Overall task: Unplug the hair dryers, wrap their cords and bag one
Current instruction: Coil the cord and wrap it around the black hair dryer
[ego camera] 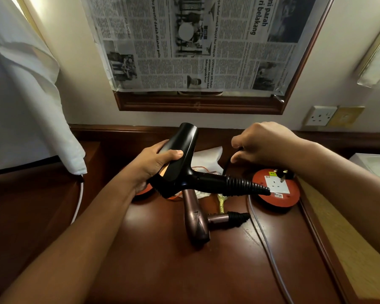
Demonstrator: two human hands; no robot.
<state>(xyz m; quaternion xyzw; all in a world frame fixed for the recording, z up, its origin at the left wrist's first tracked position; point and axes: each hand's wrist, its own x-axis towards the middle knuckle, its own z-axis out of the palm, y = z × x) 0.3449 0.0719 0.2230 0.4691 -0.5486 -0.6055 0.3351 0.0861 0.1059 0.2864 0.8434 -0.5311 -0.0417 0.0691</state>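
My left hand (154,163) grips the barrel of a black hair dryer (184,154) and holds it above the wooden desk (162,260), handle pointing right. My right hand (261,143) pinches its black cord (227,163) behind the handle. A bronze hair dryer (195,222) lies on the desk below, handle to the right. A black plug (283,173) lies loose, prongs up, on a red round extension socket (276,189). A white bag (208,159) lies crumpled behind the dryers.
A grey cable (266,242) runs from the extension socket toward the desk's front. A wall socket (319,116) sits at the right. A framed mirror covered in newspaper (195,44) hangs above. White cloth (31,95) hangs at the left. A yellow tie (221,201) lies on the desk.
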